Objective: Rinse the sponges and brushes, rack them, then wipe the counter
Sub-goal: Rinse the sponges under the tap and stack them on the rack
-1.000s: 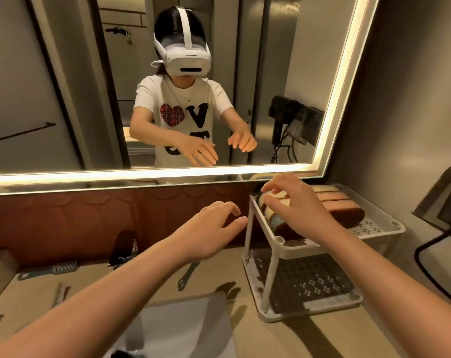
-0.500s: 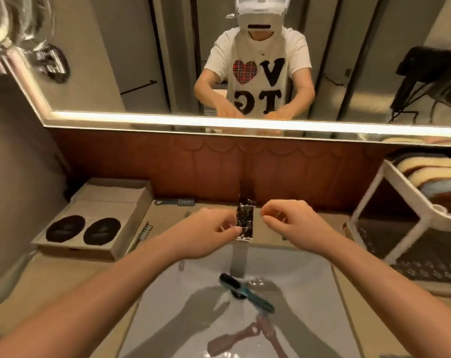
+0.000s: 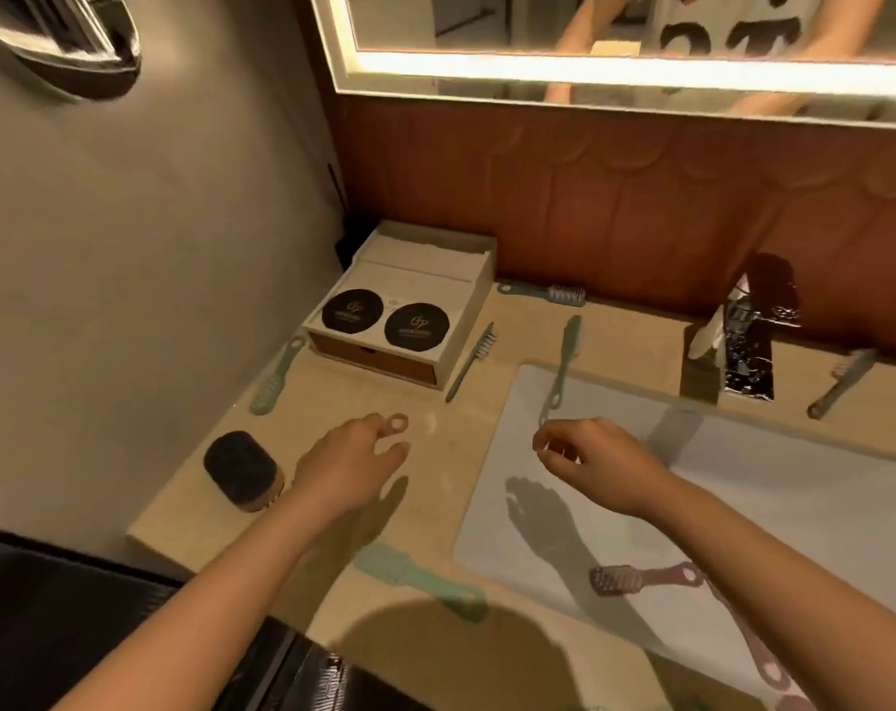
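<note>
My left hand [image 3: 353, 469] hovers over the beige counter [image 3: 435, 402] left of the sink, fingers loosely spread, its fingertips at a small pale ring [image 3: 398, 422]. Just left of it lies a black-topped sponge [image 3: 240, 469]. My right hand [image 3: 599, 464] hangs over the white sink's [image 3: 794, 505] left edge, fingers half curled and empty. Green brushes lie about: one by the wall [image 3: 276, 374], one beside the box [image 3: 471, 361], one across the sink rim [image 3: 561, 372], one at the back [image 3: 543, 292], one near the front edge [image 3: 420, 577]. A pink brush [image 3: 640, 577] lies in the sink.
A white box [image 3: 399, 310] with two black discs stands at the back left corner. The dark faucet [image 3: 748, 341] rises behind the sink, with another brush [image 3: 840, 382] to its right. A lit mirror [image 3: 615, 38] hangs above; the wall closes the left side.
The view has swung from the white rack at the right, past the faucet, to the left counter. Both hands have left the rack and now hover by the sink's left edge.
</note>
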`<state>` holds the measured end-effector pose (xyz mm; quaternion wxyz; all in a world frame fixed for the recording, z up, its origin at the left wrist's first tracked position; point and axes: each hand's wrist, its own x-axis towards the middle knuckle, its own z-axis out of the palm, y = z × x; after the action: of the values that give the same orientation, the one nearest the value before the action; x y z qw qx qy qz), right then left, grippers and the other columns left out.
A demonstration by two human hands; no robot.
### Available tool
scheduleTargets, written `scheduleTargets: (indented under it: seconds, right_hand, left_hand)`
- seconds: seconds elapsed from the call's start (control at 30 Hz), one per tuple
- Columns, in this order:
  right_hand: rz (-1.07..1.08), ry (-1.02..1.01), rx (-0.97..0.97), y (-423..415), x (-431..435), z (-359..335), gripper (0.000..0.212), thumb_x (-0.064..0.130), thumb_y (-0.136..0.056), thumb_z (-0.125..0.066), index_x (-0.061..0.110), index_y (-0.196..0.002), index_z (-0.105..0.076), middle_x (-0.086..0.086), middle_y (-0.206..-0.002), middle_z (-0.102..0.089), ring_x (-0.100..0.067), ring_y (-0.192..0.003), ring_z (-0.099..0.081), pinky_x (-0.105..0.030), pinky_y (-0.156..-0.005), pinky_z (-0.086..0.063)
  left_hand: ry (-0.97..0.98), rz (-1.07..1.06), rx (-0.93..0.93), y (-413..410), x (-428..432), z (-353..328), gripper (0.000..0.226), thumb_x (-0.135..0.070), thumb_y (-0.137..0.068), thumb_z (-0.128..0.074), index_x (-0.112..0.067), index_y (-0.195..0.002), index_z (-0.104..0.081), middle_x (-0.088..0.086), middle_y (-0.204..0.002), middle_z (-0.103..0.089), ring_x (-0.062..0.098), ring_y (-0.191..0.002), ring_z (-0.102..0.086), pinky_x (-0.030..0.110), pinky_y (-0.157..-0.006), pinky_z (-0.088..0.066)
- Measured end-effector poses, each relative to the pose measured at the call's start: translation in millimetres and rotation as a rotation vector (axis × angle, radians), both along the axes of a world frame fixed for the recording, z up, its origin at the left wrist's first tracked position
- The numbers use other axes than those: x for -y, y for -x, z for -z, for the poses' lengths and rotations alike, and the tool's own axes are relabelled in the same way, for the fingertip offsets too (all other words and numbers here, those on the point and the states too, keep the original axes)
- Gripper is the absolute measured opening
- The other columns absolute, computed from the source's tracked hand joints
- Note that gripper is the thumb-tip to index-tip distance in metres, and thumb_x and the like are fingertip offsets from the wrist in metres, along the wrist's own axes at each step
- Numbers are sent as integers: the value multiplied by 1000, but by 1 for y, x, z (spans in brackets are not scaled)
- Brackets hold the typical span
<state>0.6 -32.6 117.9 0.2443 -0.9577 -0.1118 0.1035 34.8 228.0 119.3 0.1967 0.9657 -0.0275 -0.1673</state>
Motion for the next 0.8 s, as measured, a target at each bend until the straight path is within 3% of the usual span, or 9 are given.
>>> scheduleTargets:
  seconds: [0.1, 0.17, 0.23, 0.5, 0.63, 0.8]
  right_hand:
    - [-54, 39, -54, -2, -28, 17, 22, 27, -95, -43, 21, -107, -61, 6, -90, -60, -21, -88, -59, -36, -74, -49]
    - [-82, 71, -72, -1, -41, 28, 23, 27, -94, -43, 22, -107, -60, 1, -97, -65, -23, -89, -60, -34, -72, -47]
    - [-128, 137, -74, -2, -55, 40, 24, 26, -93, -41, 23, -108, -60, 0, -102, -67, -24, -91, -61, -33, -71, -46]
    - [-238, 281, -71, -8, -73, 60, 27, 30, -94, -38, 24, -113, -56, 0, -109, -65, -23, -97, -60, -29, -69, -40]
    - [-221, 290, -82, -11, -69, 58, 28, 31, -94, -39, 28, -117, -55, 2, -112, -65, -22, -98, -61, -28, -69, -40]
    - [-165, 280, -78, -12, -61, 50, 29, 33, -94, -39, 28, -117, -55, 2, -110, -65, -22, -97, -61, -31, -74, -45]
  left_hand:
    - [-66, -152, 26, 8, -48, 28, 38, -40, -89, -50, -20, -121, -53, 7, -120, -56, 28, -109, -52, 37, -85, -47]
    - [-149, -243, 68, 13, -72, 41, 50, -40, -89, -50, -19, -134, -42, 11, -140, -39, 34, -125, -38, 45, -96, -43]
    - [-167, -316, 81, 17, -92, 49, 57, -40, -91, -49, -23, -142, -30, 12, -149, -21, 37, -131, -27, 48, -98, -39]
    - [-369, -259, -15, 2, -125, 66, 56, -52, -94, -32, -39, -145, -14, 7, -158, 3, 43, -127, -33, 53, -96, -35]
    - [-311, -331, -101, -5, -128, 70, 53, -50, -94, -35, -31, -142, -24, 9, -157, 1, 45, -127, -32, 53, -99, -33]
    - [-170, -417, 50, -8, -129, 69, 42, -29, -97, -39, -22, -138, -34, 16, -150, -16, 47, -119, -36, 49, -98, -39]
